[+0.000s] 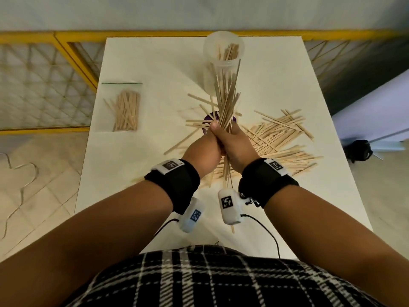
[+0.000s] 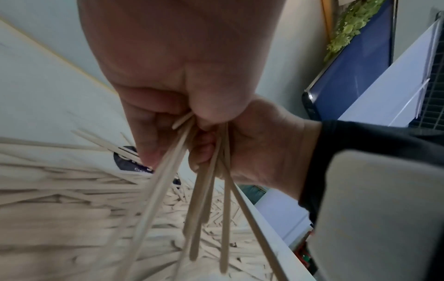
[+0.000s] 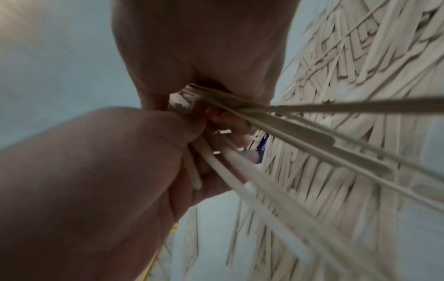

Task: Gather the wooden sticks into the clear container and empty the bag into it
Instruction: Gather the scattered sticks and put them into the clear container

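Both hands clasp one bundle of wooden sticks above the middle of the white table. My left hand and right hand grip it side by side, fingers curled round the sticks. The bundle fans out toward the clear container, which stands at the table's far edge with sticks inside. A heap of loose sticks lies to the right of the hands. The clear zip bag, filled with sticks, lies flat at the left.
A purple round lid lies under the hands among the scattered sticks. A yellow-framed mesh fence runs behind and left of the table. A black object sits off the right edge. Cables trail at the near edge.
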`<state>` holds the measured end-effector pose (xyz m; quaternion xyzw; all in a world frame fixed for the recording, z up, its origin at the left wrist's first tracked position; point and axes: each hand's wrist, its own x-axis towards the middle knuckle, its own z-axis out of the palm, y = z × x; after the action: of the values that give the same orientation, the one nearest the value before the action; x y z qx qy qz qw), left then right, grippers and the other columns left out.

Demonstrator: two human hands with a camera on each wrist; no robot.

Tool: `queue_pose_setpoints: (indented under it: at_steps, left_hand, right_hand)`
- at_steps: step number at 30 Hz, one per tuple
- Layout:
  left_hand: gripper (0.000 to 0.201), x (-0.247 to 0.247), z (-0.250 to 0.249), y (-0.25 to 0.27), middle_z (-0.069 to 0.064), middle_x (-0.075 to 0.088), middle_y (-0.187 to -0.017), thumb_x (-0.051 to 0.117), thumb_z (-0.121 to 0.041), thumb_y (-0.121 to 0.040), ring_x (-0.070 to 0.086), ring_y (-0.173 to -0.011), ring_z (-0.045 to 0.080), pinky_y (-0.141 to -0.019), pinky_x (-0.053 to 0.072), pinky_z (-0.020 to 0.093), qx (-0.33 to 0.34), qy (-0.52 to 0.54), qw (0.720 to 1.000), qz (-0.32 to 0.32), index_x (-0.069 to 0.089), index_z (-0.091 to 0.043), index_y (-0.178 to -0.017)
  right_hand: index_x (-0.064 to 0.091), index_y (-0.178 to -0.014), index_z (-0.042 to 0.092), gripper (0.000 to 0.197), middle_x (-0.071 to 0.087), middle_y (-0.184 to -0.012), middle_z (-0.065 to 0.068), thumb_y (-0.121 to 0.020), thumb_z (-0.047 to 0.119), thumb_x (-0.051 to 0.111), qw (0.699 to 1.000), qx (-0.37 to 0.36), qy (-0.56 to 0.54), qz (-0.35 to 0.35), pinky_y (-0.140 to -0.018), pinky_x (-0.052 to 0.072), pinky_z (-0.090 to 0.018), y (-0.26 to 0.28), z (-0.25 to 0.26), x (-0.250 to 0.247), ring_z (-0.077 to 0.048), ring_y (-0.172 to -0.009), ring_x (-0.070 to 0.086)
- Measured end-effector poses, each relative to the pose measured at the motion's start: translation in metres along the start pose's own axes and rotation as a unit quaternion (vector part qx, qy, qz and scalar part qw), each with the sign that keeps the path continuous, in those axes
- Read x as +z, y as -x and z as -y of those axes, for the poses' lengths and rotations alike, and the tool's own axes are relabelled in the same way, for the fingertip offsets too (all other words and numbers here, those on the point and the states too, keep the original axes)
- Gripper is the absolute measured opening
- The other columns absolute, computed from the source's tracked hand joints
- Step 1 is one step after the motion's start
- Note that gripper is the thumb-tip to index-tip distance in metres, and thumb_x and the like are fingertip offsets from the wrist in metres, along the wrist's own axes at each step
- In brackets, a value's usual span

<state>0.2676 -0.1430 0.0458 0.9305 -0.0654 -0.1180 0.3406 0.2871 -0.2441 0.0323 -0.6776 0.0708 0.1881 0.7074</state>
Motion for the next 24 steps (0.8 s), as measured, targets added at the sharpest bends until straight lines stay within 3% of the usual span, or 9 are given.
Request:
queue_pose_setpoints:
  at_steps: [3,5,8,11,14,18,20,22,24]
  left_hand:
    - [0.037,-0.001,0.007,0.003,0.018,0.063,-0.104,0.037,-0.013,-0.097,0.061,-0.089,0.032,-0.064,0.038,0.027,0.01,0.009,0.999,0.032,0.038,0.0,-0.132]
    - [0.034,-0.007,0.013,0.003,0.013,0.064,-0.111,0.043,-0.023,-0.096,0.062,-0.098,0.027,-0.081,0.048,0.035,-0.018,0.084,0.995,0.058,0.046,-0.007,-0.125]
    - [0.046,-0.02,0.024,-0.004,0.0,0.052,-0.135,0.057,-0.026,-0.09,0.048,-0.121,0.012,-0.103,0.038,0.029,-0.082,0.186,0.977,0.065,0.044,-0.015,-0.133]
    - [0.057,-0.036,0.024,-0.011,-0.001,0.046,-0.139,0.064,-0.027,-0.085,0.042,-0.129,0.013,-0.109,0.032,0.033,-0.107,0.308,0.943,0.061,0.038,-0.014,-0.134]
    - [0.07,-0.04,0.015,-0.015,-0.004,0.055,-0.13,0.078,-0.036,-0.069,0.049,-0.123,0.009,-0.105,0.038,0.032,-0.081,0.385,0.918,0.058,0.04,-0.018,-0.125]
    - [0.069,-0.031,0.009,-0.019,-0.001,0.068,-0.112,0.082,-0.036,-0.063,0.063,-0.107,0.014,-0.095,0.051,0.038,-0.077,0.364,0.927,-0.044,0.044,-0.018,-0.118]
    - [0.054,-0.028,0.007,-0.019,-0.001,0.069,-0.108,0.076,-0.029,-0.072,0.065,-0.102,0.016,-0.087,0.055,0.042,-0.076,0.372,0.922,-0.075,0.047,-0.016,-0.116]
    - [0.045,-0.029,0.005,-0.019,0.001,0.07,-0.106,0.071,-0.029,-0.077,0.068,-0.095,0.018,-0.077,0.058,0.045,-0.072,0.375,0.92,-0.091,0.049,-0.015,-0.114]
    - [0.035,-0.03,0.004,-0.019,0.002,0.07,-0.102,0.067,-0.024,-0.084,0.069,-0.085,0.018,-0.069,0.058,0.042,-0.072,0.364,0.923,-0.097,0.05,-0.015,-0.113]
  right_hand:
    - [0.062,-0.11,0.009,0.029,0.071,-0.101,-0.01,-0.093,0.032,0.06,0.999,-0.002,0.023,-0.04,-0.091,0.054,-0.039,-0.002,-0.001,0.005,-0.02,-0.098,0.067]
    - [0.065,-0.1,0.001,0.031,0.069,-0.088,-0.01,-0.094,0.031,0.057,0.997,-0.013,0.059,-0.042,-0.084,0.056,-0.041,-0.002,-0.001,0.003,-0.017,-0.083,0.067]
    - [0.068,-0.091,0.006,0.03,0.071,-0.084,-0.009,-0.098,0.029,0.052,0.991,-0.034,0.125,-0.008,-0.069,0.052,-0.027,0.004,0.004,0.001,-0.012,-0.073,0.065]
    - [0.06,-0.087,-0.001,0.034,0.057,-0.075,-0.025,-0.099,0.028,0.05,0.981,-0.05,0.187,0.018,-0.057,0.046,-0.039,0.005,0.009,-0.001,-0.032,-0.062,0.052]
    - [0.06,-0.093,-0.007,0.025,0.057,-0.071,-0.013,-0.098,0.012,0.044,0.963,-0.079,0.248,0.065,-0.055,0.046,-0.033,0.002,0.017,0.002,-0.016,-0.058,0.052]
    - [0.056,-0.074,0.025,0.031,0.055,-0.064,0.009,-0.094,0.004,0.045,0.955,-0.069,0.273,0.091,-0.049,0.038,-0.008,0.0,0.03,0.002,0.01,-0.047,0.05]
    - [0.059,-0.079,0.023,0.027,0.062,-0.068,0.001,-0.09,0.001,0.048,0.967,-0.063,0.229,0.091,-0.059,0.05,-0.014,-0.001,0.029,0.002,0.002,-0.057,0.059]
    - [0.06,-0.09,0.01,0.014,0.063,-0.073,-0.013,-0.091,0.001,0.049,0.981,-0.044,0.167,0.083,-0.067,0.058,-0.035,-0.003,0.027,0.004,-0.019,-0.064,0.063]
    - [0.059,-0.09,0.006,0.01,0.059,-0.069,-0.015,-0.091,0.0,0.051,0.989,-0.02,0.125,0.076,-0.057,0.055,-0.034,-0.003,0.026,0.004,-0.022,-0.055,0.058]
